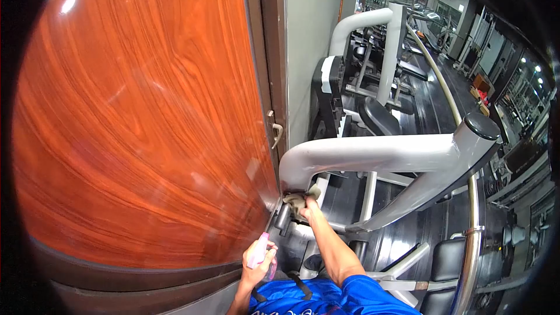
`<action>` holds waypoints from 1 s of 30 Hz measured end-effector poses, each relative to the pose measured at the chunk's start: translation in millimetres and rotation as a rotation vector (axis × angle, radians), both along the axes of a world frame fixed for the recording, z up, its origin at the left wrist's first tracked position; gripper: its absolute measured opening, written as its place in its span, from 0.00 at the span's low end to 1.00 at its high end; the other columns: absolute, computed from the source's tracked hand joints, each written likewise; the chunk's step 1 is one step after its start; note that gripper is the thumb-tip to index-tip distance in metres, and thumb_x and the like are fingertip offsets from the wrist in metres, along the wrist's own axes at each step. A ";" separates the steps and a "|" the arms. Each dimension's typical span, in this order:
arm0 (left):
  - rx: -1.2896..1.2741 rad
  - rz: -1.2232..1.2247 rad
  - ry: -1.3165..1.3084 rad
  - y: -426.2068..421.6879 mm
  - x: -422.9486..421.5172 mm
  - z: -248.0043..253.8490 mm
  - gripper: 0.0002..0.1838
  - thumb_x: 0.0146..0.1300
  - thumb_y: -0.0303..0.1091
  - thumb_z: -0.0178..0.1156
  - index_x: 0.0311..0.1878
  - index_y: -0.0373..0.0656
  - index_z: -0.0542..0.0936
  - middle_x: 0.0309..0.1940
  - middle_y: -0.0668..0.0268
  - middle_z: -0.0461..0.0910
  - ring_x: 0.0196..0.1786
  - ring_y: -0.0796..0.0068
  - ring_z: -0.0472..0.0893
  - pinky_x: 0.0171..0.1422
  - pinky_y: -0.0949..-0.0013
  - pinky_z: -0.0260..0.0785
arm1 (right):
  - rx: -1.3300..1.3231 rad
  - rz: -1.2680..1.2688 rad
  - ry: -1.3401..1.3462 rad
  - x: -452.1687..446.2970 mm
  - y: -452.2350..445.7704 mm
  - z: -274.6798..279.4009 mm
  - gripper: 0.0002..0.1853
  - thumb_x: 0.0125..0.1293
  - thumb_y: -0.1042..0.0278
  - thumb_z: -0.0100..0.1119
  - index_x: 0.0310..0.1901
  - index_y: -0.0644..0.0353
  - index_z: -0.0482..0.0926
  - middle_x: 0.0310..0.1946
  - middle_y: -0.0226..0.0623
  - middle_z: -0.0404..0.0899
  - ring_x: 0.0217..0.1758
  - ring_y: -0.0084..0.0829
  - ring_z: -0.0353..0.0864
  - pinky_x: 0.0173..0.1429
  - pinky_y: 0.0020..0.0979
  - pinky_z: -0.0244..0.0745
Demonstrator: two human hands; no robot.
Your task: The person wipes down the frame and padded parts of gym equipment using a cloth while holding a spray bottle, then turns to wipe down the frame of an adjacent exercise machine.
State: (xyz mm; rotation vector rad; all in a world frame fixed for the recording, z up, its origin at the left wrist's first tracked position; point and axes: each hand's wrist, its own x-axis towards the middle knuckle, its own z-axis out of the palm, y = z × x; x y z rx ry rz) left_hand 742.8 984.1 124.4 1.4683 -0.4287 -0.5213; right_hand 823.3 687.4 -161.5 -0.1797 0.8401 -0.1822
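My left hand (260, 258) is wrapped round a pink spray bottle (263, 241), held low in front of my blue shirt. Stretched forward, my right hand (310, 209) grips a greyish-beige cloth (296, 200). The cloth presses on the lower end of a thick white machine frame tube (373, 153), just under its bend. A black cylindrical piece (283, 219) sits beside the cloth, near the door edge. Part of the right hand's fingers is hidden by the cloth.
A glossy wood-grain door (151, 116) with a metal handle (277, 134) fills the left side. A chrome bar (470, 256) and black pads (446, 265) stand at right. Behind are another white frame (392, 52), a black seat (376, 115) and more gym machines.
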 end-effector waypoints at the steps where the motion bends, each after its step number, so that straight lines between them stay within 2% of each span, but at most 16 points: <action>1: -0.003 -0.005 0.000 -1.8 -0.3 -0.8 0.09 0.65 0.24 0.62 0.47 0.34 0.77 0.35 0.62 0.82 0.28 0.81 0.81 0.33 0.75 0.74 | 0.023 -0.011 -0.066 3.9 -4.5 -19.9 0.17 0.75 0.68 0.35 0.56 0.65 0.72 0.53 0.50 0.79 0.55 0.48 0.80 0.59 0.52 0.77; 2: -0.007 -0.011 -0.002 -3.6 -0.5 -0.9 0.09 0.64 0.24 0.62 0.47 0.34 0.77 0.35 0.62 0.82 0.28 0.81 0.81 0.33 0.75 0.74 | 0.028 -0.178 0.048 3.7 20.1 52.0 0.17 0.74 0.65 0.38 0.54 0.64 0.74 0.53 0.49 0.79 0.54 0.48 0.79 0.61 0.51 0.75; 5: -0.025 -0.009 0.020 -8.9 -2.2 1.6 0.09 0.64 0.24 0.62 0.47 0.35 0.77 0.35 0.63 0.82 0.28 0.82 0.80 0.33 0.76 0.74 | 0.033 -0.213 0.109 1.5 35.8 81.6 0.17 0.73 0.63 0.41 0.54 0.63 0.74 0.51 0.49 0.79 0.53 0.46 0.80 0.61 0.49 0.75; 7: -0.003 -0.024 -0.001 -9.6 -2.7 4.5 0.11 0.65 0.22 0.60 0.50 0.32 0.75 0.37 0.58 0.81 0.28 0.78 0.80 0.35 0.74 0.74 | 0.125 -0.232 0.126 0.7 39.4 117.0 0.16 0.72 0.64 0.43 0.53 0.62 0.73 0.51 0.47 0.79 0.53 0.45 0.80 0.60 0.47 0.75; 9: 0.010 -0.038 -0.014 -9.4 -3.0 3.6 0.12 0.65 0.21 0.60 0.51 0.31 0.75 0.38 0.56 0.81 0.29 0.77 0.80 0.35 0.73 0.75 | 0.218 -0.182 0.071 4.0 37.4 128.2 0.15 0.71 0.65 0.44 0.53 0.62 0.73 0.52 0.47 0.79 0.54 0.45 0.79 0.60 0.47 0.75; 10: 0.011 -0.045 -0.017 -9.2 -2.9 0.6 0.12 0.65 0.22 0.60 0.51 0.31 0.75 0.38 0.56 0.81 0.29 0.77 0.80 0.35 0.73 0.75 | 0.256 -0.225 0.104 7.5 36.1 134.2 0.16 0.71 0.66 0.44 0.56 0.63 0.72 0.54 0.47 0.78 0.59 0.44 0.77 0.64 0.47 0.72; 13: 0.013 -0.064 -0.014 -11.1 -4.7 2.2 0.12 0.65 0.22 0.60 0.51 0.31 0.75 0.38 0.57 0.81 0.29 0.77 0.80 0.35 0.73 0.75 | 0.319 -0.143 -0.049 3.6 28.8 135.6 0.20 0.69 0.71 0.42 0.61 0.64 0.68 0.59 0.46 0.75 0.62 0.49 0.75 0.67 0.51 0.69; 16: -0.008 -0.070 0.002 -14.4 -7.1 4.4 0.12 0.65 0.22 0.60 0.51 0.32 0.75 0.38 0.57 0.81 0.29 0.77 0.80 0.35 0.73 0.75 | 0.283 -0.155 -0.165 -15.3 28.5 192.5 0.21 0.67 0.73 0.44 0.61 0.68 0.68 0.62 0.49 0.73 0.64 0.49 0.73 0.71 0.49 0.66; 21: -0.043 -0.103 0.013 -19.3 -8.1 2.3 0.12 0.65 0.22 0.60 0.51 0.32 0.74 0.37 0.58 0.81 0.29 0.77 0.80 0.36 0.73 0.75 | 0.182 0.043 -0.467 -55.8 -11.2 217.2 0.22 0.70 0.71 0.42 0.62 0.72 0.66 0.60 0.53 0.74 0.64 0.49 0.73 0.72 0.48 0.63; 22: -0.040 -0.117 0.009 -20.6 -8.0 3.6 0.12 0.65 0.22 0.60 0.51 0.32 0.74 0.37 0.58 0.81 0.29 0.77 0.80 0.36 0.73 0.75 | 0.192 0.069 -0.510 -66.7 -22.5 226.2 0.23 0.72 0.67 0.38 0.63 0.73 0.65 0.62 0.57 0.72 0.66 0.49 0.72 0.73 0.49 0.63; 25: -0.056 -0.164 0.020 -26.6 -9.3 0.2 0.12 0.65 0.22 0.60 0.51 0.33 0.75 0.37 0.58 0.81 0.29 0.77 0.80 0.36 0.73 0.75 | -0.026 0.075 -0.500 -111.6 -31.1 307.6 0.22 0.73 0.68 0.41 0.63 0.74 0.65 0.61 0.54 0.73 0.63 0.47 0.74 0.70 0.47 0.65; 27: -0.072 -0.187 0.044 -32.3 -11.4 -0.4 0.11 0.65 0.24 0.61 0.49 0.34 0.76 0.36 0.60 0.81 0.29 0.79 0.80 0.35 0.74 0.74 | -0.022 0.049 -0.603 -134.5 -44.4 316.5 0.22 0.71 0.68 0.44 0.62 0.74 0.66 0.61 0.54 0.73 0.63 0.47 0.74 0.70 0.46 0.66; 30: -0.086 -0.216 0.064 -44.7 -16.0 4.9 0.09 0.65 0.26 0.62 0.47 0.36 0.78 0.34 0.65 0.81 0.28 0.82 0.80 0.33 0.76 0.73 | -0.093 -0.019 -0.598 -173.0 -60.2 333.5 0.22 0.71 0.68 0.47 0.61 0.74 0.67 0.59 0.54 0.74 0.61 0.47 0.75 0.69 0.46 0.67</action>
